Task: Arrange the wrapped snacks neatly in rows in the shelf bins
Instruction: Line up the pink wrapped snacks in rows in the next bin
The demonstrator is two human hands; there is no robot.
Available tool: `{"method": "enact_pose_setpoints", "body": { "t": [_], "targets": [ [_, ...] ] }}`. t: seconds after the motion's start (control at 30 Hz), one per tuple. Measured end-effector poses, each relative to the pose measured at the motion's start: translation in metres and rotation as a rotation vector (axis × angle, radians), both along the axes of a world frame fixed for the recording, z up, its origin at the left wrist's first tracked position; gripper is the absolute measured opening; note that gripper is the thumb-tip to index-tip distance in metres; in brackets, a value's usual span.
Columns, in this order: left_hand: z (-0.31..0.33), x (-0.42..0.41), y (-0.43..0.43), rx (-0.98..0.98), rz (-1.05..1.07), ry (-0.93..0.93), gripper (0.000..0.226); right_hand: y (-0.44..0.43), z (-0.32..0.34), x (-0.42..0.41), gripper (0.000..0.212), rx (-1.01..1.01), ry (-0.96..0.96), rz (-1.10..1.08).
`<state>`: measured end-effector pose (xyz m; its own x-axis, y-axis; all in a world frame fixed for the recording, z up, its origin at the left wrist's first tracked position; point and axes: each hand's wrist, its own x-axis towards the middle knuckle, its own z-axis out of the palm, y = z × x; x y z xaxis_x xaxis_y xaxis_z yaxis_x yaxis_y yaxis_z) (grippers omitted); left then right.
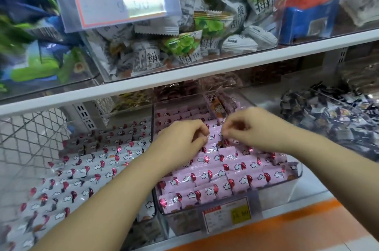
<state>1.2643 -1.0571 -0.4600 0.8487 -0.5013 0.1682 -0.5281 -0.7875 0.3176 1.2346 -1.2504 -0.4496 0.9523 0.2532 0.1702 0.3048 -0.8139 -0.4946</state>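
A clear bin (295,177) on the lower shelf holds pink wrapped snack bars (207,181) with cloud and balloon prints, lying in rows. My left hand (180,140) and my right hand (244,127) reach into the middle of this bin, fingers curled. Between them they pinch one pink snack bar (214,133) at its two ends. To the left, a second bin holds white wrapped bars (82,173) of the same print, also in rows.
A price tag (227,217) hangs on the pink bin's front. A bin of small dark wrapped candies (332,119) stands to the right. The upper shelf (184,84) carries bins of grey and green packets (184,43) close above my hands.
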Motion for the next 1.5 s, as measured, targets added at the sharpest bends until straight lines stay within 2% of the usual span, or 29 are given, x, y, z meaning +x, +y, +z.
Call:
{"method": "enact_pose_setpoints", "body": {
  "t": [0.03, 0.1, 0.2, 0.4, 0.47, 0.6, 0.77, 0.83, 0.93, 1.03, 1.2, 1.5],
  "targets": [
    [0.0, 0.001, -0.002, -0.007, 0.004, -0.023, 0.011, -0.003, -0.001, 0.005, 0.009, -0.019, -0.118, -0.074],
    [-0.002, 0.004, -0.006, 0.014, -0.012, -0.037, 0.02, -0.006, -0.007, 0.014, 0.028, -0.182, -0.226, -0.211],
    [-0.006, 0.008, -0.01, 0.048, -0.048, -0.011, 0.021, -0.004, -0.014, 0.022, 0.042, -0.416, -0.181, -0.241],
    [-0.013, 0.01, -0.007, 0.088, -0.037, -0.02, 0.016, -0.004, -0.015, 0.031, 0.033, -0.45, -0.124, -0.226],
    [-0.013, 0.01, -0.005, 0.097, -0.037, -0.039, 0.015, -0.004, -0.017, 0.031, 0.029, -0.407, -0.168, -0.244],
    [-0.011, 0.01, -0.002, 0.107, -0.009, -0.086, 0.018, -0.009, -0.016, 0.026, 0.023, -0.199, -0.292, -0.33],
    [-0.011, 0.011, -0.001, 0.081, -0.014, -0.07, 0.019, -0.02, -0.011, 0.012, 0.011, 0.219, -0.614, -0.367],
    [-0.011, 0.012, -0.001, 0.077, -0.015, -0.054, 0.018, -0.019, -0.008, 0.004, 0.017, 0.344, -0.618, -0.29],
    [-0.009, 0.013, -0.002, 0.071, -0.007, -0.015, 0.015, -0.016, -0.007, -0.001, 0.033, 0.477, -0.446, -0.196],
    [-0.009, 0.013, -0.002, 0.065, -0.002, 0.001, 0.018, -0.017, -0.005, 0.001, 0.033, 0.485, -0.32, -0.155],
    [-0.011, 0.014, -0.001, 0.036, -0.017, 0.021, 0.016, -0.027, 0.011, 0.001, 0.025, 0.334, -0.262, -0.089],
    [-0.012, 0.013, -0.001, 0.06, -0.031, -0.019, 0.016, -0.005, 0.014, 0.001, 0.028, 0.314, -0.329, -0.009]
  ]
}}
